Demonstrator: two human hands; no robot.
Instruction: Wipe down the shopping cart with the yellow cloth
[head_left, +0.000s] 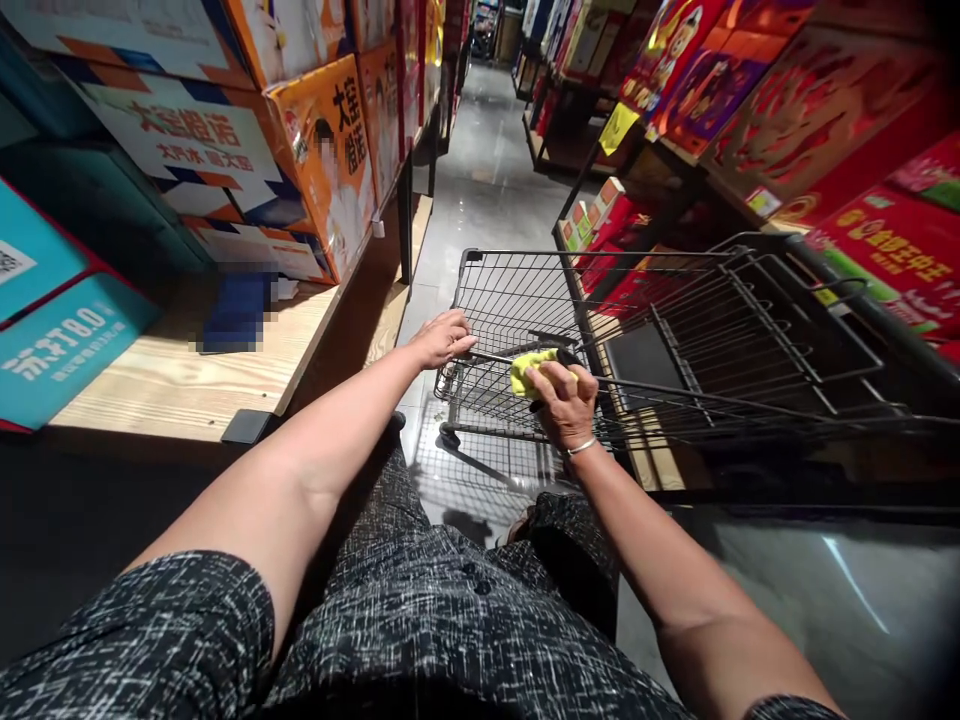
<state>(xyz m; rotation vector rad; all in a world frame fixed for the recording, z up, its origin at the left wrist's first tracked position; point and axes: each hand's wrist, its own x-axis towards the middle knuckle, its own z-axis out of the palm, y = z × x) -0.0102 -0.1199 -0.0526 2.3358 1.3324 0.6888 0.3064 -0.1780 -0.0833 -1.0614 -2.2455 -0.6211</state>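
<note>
A black wire shopping cart [525,290] stands in a shop aisle right in front of me. My left hand [442,338] grips the near rim of the cart at its left corner, fingers curled over the bar. My right hand [562,400] is closed on a yellow cloth [529,368] and presses it against the cart's near bar. A thin bracelet sits on my right wrist.
A wooden shelf [172,380] on the left carries orange, white and teal boxes [330,150]. Red gift boxes [885,240] fill the racks on the right, close behind the cart. The grey tiled aisle [487,150] runs away ahead between the shelves.
</note>
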